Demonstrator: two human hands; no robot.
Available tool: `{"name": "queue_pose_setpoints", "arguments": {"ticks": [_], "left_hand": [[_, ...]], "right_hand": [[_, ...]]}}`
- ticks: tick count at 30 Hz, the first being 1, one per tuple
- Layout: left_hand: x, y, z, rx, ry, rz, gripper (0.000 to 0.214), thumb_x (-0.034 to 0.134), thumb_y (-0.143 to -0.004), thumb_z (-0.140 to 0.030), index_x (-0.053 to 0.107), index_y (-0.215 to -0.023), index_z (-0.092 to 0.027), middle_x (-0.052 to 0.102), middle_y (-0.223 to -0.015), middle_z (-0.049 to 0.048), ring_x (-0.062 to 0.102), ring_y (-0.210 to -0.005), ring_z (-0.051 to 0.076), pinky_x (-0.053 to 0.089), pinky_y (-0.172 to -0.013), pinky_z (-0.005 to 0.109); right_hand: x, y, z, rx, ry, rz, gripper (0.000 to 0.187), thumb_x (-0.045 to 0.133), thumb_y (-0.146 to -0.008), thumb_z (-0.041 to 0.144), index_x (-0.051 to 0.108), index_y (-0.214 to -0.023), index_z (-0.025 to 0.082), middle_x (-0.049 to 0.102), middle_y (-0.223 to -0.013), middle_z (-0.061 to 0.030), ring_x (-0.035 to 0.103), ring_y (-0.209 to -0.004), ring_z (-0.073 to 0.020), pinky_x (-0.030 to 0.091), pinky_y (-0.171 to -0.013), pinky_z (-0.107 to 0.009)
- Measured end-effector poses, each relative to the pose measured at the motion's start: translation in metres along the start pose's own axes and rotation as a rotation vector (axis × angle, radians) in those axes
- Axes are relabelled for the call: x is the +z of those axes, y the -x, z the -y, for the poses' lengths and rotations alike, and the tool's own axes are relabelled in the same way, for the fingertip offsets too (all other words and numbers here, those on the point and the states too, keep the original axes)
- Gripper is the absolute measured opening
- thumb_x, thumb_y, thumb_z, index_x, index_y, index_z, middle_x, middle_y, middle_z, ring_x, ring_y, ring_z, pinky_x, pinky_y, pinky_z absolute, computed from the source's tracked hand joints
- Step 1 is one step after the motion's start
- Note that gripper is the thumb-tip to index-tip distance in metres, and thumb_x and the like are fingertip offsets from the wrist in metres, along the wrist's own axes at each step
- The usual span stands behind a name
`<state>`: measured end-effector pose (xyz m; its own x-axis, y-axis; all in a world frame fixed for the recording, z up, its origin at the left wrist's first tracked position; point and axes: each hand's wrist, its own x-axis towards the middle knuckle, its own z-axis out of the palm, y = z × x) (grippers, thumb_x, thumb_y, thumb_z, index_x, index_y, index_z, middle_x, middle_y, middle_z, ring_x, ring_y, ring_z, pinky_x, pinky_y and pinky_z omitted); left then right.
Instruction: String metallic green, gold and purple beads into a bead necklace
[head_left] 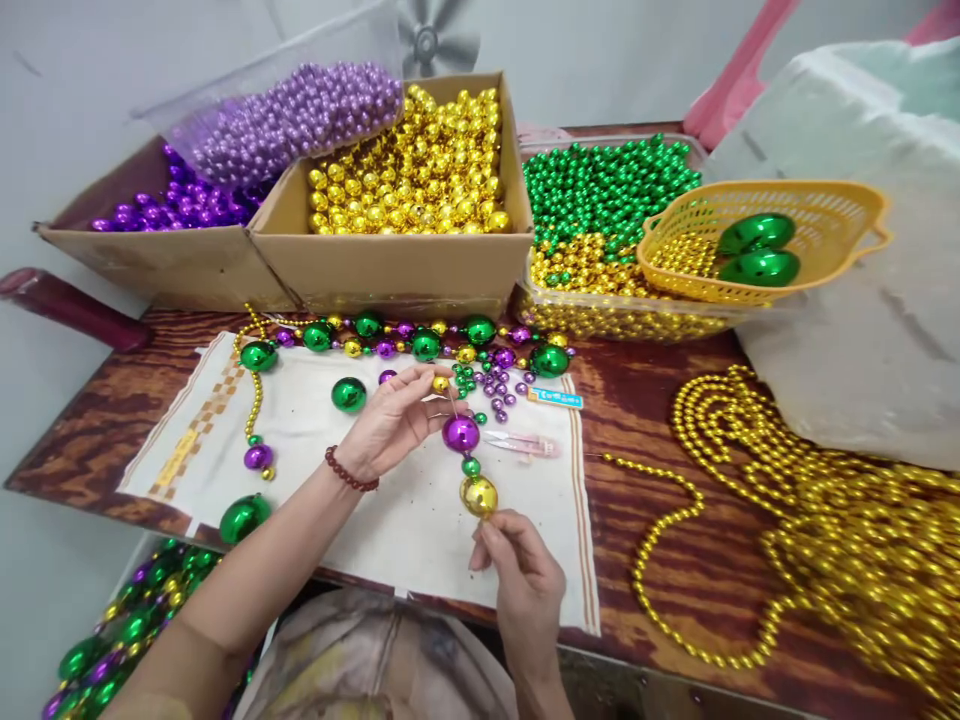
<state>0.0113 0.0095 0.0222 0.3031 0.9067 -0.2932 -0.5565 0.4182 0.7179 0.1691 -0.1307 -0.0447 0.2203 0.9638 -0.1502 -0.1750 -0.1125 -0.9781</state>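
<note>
My left hand pinches a small gold bead above the white towel. From it a thin line runs down to a large purple bead, with a small green bead and a large gold bead strung below. My right hand is closed just under that gold bead, gripping the lower end; what lies between those fingertips is mostly hidden. Beside the string on the towel lie thread snips with a pink handle. Loose small purple beads and a large green bead rest behind.
A finished-looking bead strand crosses the back of the towel. Behind stand a cardboard box of gold beads and a yellow basket. Gold bead chains heap at right. One green bead sits near the front edge.
</note>
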Motion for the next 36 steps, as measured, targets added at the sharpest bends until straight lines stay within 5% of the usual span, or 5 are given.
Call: {"name": "queue_pose_setpoints", "arguments": {"ticks": [18, 27, 31, 36], "left_hand": [[-0.01, -0.004, 0.006, 0.059, -0.099, -0.026, 0.02, 0.076, -0.082, -0.033, 0.074, -0.093, -0.017, 0.068, -0.082, 0.0029, 0.068, -0.076, 0.014, 0.053, -0.077, 0.029], [0.013, -0.002, 0.064, 0.145, -0.092, -0.128, 0.041, 0.068, -0.083, -0.055, 0.062, -0.108, -0.022, 0.065, -0.092, 0.0011, 0.061, -0.058, 0.008, 0.047, -0.048, 0.018], [0.012, -0.006, 0.075, 0.142, -0.204, -0.121, 0.043, 0.061, -0.088, -0.056, 0.064, -0.111, -0.02, 0.062, -0.085, 0.0004, 0.051, -0.045, 0.004, 0.033, -0.035, 0.016], [0.009, 0.0, 0.081, -0.035, -0.459, 0.146, 0.029, 0.059, -0.091, -0.043, 0.068, -0.1, -0.017, 0.059, -0.076, 0.0007, 0.05, -0.051, 0.006, 0.04, -0.041, 0.015]], "right_hand": [[0.004, -0.005, -0.003, 0.059, 0.034, -0.013, 0.023, 0.067, -0.088, 0.037, 0.065, -0.075, 0.019, 0.057, -0.054, 0.0025, 0.054, -0.053, -0.0139, 0.046, -0.06, -0.027], [0.016, -0.008, -0.022, 0.093, 0.108, -0.047, 0.025, 0.068, -0.085, 0.04, 0.064, -0.073, 0.018, 0.059, -0.053, 0.0026, 0.054, -0.051, -0.0136, 0.047, -0.058, -0.027], [-0.001, -0.018, -0.022, 0.103, 0.198, 0.08, 0.024, 0.072, -0.081, 0.041, 0.069, -0.077, 0.017, 0.061, -0.053, 0.0017, 0.055, -0.052, -0.0144, 0.045, -0.054, -0.026], [-0.024, -0.057, -0.006, -0.064, 0.069, -0.228, 0.028, 0.077, -0.079, 0.04, 0.075, -0.094, 0.017, 0.07, -0.075, -0.0007, 0.051, -0.048, -0.0093, 0.04, -0.049, -0.024]]}}
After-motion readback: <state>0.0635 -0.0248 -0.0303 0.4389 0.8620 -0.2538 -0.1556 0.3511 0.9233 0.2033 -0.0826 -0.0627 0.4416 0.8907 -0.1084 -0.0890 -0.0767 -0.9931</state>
